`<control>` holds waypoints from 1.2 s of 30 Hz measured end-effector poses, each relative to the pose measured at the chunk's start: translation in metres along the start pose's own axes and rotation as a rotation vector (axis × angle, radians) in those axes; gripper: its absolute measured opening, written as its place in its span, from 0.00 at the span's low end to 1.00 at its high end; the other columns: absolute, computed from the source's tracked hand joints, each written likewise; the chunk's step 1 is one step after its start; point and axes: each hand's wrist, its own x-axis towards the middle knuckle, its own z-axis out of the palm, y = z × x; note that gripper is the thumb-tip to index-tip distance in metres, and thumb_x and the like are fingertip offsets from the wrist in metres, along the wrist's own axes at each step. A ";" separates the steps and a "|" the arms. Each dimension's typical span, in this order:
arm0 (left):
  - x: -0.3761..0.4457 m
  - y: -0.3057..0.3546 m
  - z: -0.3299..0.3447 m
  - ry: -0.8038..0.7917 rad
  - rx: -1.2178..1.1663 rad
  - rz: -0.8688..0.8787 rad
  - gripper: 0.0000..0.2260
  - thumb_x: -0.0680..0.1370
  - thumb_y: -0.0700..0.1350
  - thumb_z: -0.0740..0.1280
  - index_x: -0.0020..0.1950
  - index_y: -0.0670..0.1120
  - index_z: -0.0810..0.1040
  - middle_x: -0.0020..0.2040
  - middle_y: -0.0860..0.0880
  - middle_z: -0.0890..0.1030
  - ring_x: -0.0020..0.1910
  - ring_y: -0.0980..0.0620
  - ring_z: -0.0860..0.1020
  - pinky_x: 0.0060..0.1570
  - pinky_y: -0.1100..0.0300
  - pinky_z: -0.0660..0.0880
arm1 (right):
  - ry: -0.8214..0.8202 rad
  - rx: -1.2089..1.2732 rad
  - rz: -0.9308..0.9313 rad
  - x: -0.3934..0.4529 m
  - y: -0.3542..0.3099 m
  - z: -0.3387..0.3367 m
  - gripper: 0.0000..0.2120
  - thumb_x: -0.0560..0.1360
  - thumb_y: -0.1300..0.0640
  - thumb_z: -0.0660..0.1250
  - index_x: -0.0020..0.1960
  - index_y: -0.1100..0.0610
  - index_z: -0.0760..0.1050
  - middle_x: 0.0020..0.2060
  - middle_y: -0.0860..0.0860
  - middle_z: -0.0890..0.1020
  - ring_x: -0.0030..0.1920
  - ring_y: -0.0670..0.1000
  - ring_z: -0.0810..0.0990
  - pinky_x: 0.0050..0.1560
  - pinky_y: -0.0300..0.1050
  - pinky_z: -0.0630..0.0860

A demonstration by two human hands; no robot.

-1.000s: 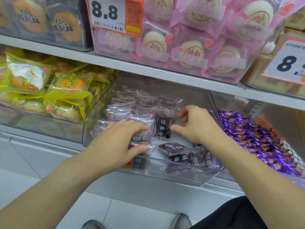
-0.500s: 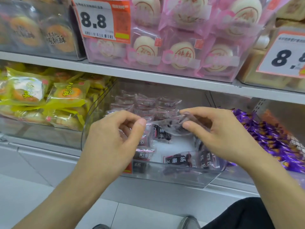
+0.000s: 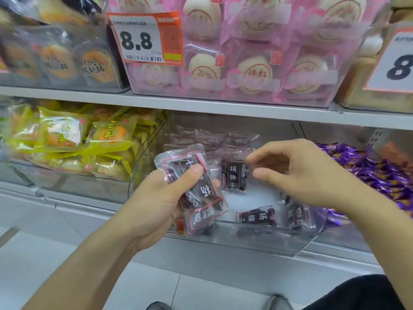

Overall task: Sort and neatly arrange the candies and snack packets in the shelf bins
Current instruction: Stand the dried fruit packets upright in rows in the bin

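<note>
left hand [image 3: 161,198] clamps a stack of dark packets [image 3: 196,189], count unclear; right hand [image 3: 297,173] hovers spread and motion-blurred over the clear bin [image 3: 257,238].

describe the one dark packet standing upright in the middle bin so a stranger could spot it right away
Find the clear middle bin on the lower shelf, between the yellow packets and the purple candies. In the gap between the two hands, the dark packet stands upright with white characters running top to bottom; its neighbours at the front lie flat.
</note>
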 end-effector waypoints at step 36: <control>-0.012 -0.006 0.020 0.185 -0.086 0.165 0.25 0.65 0.35 0.72 0.62 0.44 0.77 0.50 0.44 0.86 0.46 0.48 0.85 0.40 0.59 0.82 | 0.069 1.427 0.469 -0.035 -0.011 0.017 0.20 0.62 0.70 0.69 0.54 0.64 0.82 0.43 0.56 0.85 0.37 0.50 0.83 0.43 0.41 0.82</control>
